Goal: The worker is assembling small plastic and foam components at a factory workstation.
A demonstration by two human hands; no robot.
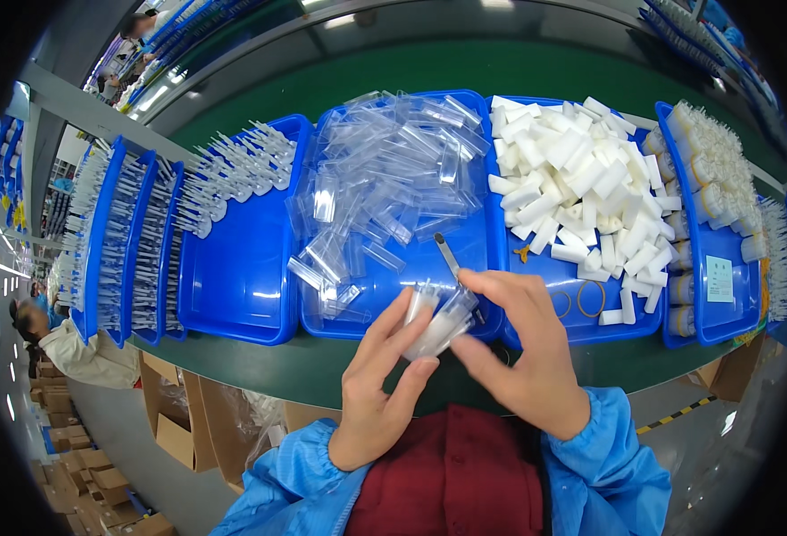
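In front of my chest, my left hand (380,380) is closed round a small bundle of white rolls (436,330) that look partly wrapped in clear plastic; blur hides the details. My right hand (532,348) holds a slim metal tool with a flat rounded tip (447,254) between its fingers, and its thumb reaches toward the bundle's lower end. Just beyond both hands is a blue tray (429,299) heaped with clear plastic sleeves (385,170). White foam-like rolls (581,170) fill the tray to its right.
At the left, a blue tray (237,277) carries rows of white pointed parts (242,165), beside stacked trays (112,241). Rubber bands (591,299) lie near the white rolls. Banded bundles (711,165) stand in trays at the right. Cardboard boxes (179,415) sit below the green table.
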